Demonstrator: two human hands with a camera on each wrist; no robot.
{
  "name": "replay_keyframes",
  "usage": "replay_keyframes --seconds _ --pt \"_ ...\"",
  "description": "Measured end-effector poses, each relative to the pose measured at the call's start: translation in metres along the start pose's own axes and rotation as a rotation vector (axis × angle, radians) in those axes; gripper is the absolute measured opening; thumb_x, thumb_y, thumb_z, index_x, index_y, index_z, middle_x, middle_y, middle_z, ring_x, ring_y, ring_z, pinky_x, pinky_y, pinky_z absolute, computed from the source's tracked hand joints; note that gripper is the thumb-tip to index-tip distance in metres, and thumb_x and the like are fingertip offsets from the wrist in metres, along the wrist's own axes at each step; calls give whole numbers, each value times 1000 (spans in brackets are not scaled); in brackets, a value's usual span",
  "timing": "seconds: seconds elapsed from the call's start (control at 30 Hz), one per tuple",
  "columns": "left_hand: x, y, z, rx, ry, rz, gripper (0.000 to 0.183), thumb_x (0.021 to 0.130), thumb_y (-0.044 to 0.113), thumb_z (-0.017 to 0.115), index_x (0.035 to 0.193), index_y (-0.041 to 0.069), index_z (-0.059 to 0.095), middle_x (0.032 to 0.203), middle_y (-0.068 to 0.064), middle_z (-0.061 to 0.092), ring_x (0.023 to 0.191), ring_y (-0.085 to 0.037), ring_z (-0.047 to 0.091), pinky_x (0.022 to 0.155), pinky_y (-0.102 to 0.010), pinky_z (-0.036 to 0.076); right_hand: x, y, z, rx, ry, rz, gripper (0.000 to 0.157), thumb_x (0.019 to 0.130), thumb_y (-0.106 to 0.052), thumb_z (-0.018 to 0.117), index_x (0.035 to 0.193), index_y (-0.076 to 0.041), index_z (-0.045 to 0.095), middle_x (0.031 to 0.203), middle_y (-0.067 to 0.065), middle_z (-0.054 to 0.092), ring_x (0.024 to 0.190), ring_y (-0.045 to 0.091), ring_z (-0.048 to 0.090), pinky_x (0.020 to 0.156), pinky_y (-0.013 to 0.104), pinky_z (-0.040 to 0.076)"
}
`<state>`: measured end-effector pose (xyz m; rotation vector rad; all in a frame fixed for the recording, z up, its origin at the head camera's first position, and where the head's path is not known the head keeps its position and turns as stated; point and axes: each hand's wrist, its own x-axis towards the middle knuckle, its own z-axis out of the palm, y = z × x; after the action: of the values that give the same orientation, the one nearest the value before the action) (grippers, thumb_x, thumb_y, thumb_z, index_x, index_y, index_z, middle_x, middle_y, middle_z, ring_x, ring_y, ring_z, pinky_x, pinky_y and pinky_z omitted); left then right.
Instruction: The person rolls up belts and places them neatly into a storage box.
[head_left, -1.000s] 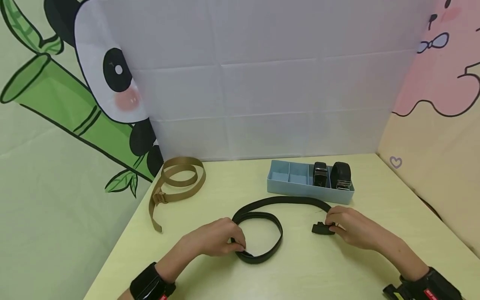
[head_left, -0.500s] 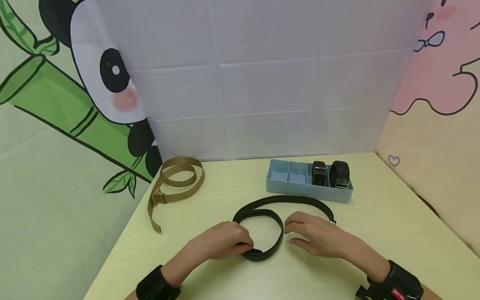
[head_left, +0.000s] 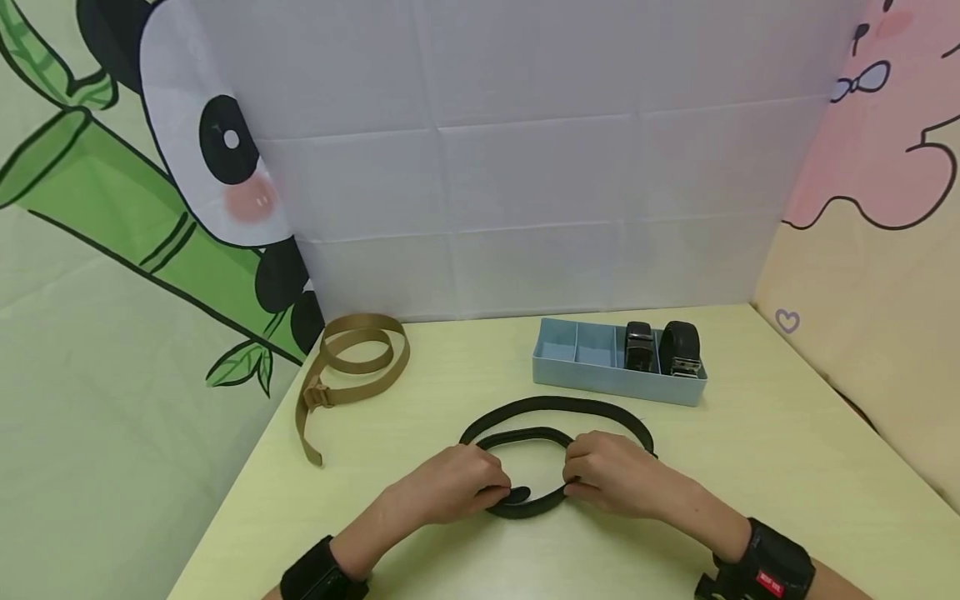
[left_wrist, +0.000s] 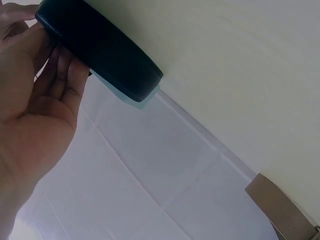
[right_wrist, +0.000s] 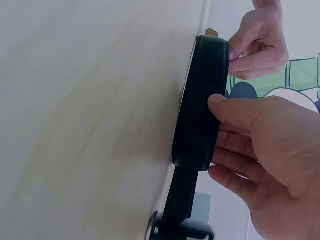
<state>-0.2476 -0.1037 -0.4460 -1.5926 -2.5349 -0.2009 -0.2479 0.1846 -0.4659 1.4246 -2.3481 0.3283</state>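
Here, I see my left hand and right hand pinching opposite sides of the coiled black leather belt, which looks springy, so I would grip its outer wrap.

belt laid on table, held between left hand and right hand | tray set behind belt | second belt placed far left

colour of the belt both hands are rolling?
Black belt, clearest in the head view.
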Motion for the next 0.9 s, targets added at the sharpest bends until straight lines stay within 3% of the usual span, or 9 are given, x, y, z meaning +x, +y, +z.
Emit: replay_keyframes --seconds 0.1,0.27,0.37,0.5,0.63,0.83,0.9 --pt "0 1 0 19 1 -18 26 96 16 72 71 23 70 67 16 52 60 4 41 57 -11 36 -2 -1 -3 4 -14 18 7 80 -20 87 79 -20 80 81 -10 68 76 5 60 68 27 54" --pt "0 3 1 -1 2 -13 20 97 17 72 77 21 75 72 16 60 63 8 46 59 -10 41 7 2 -20 99 -153 40 6 91 -22 79 93 -16 80 94 -7 71 88 7 63 76 28 56" --pt "0 3 1 -10 7 -5 19 97 17 72 78 21 75 75 16 62 64 9 47 60 -9 42 26 11 -34 128 -225 49 12 96 -23 73 103 -14 78 103 -3 73 97 10 64 83 31 55" --pt "0 3 1 -23 16 13 23 97 16 72 75 21 73 75 17 61 64 9 47 60 -9 41 66 27 -40 118 -277 32 14 98 -17 71 109 -11 77 108 2 73 99 15 66 82 31 56" --pt "0 3 2 -48 22 30 26 96 13 72 71 21 70 74 18 60 64 10 45 60 -7 38 107 37 -26 102 -325 21 15 99 -7 68 110 -9 78 108 4 73 96 16 66 79 30 56" --pt "3 5 2 -25 25 22 33 93 12 72 64 24 62 67 19 53 59 7 39 55 -8 31 150 40 9 33 -403 52 25 99 -5 68 121 -12 77 120 3 72 110 16 65 86 28 55" --pt "4 6 1 -16 26 16 32 94 14 72 64 24 65 66 19 53 58 7 39 55 -8 31 159 40 18 21 -425 53 17 100 -7 67 110 -13 79 105 -1 72 96 12 64 78 23 52"
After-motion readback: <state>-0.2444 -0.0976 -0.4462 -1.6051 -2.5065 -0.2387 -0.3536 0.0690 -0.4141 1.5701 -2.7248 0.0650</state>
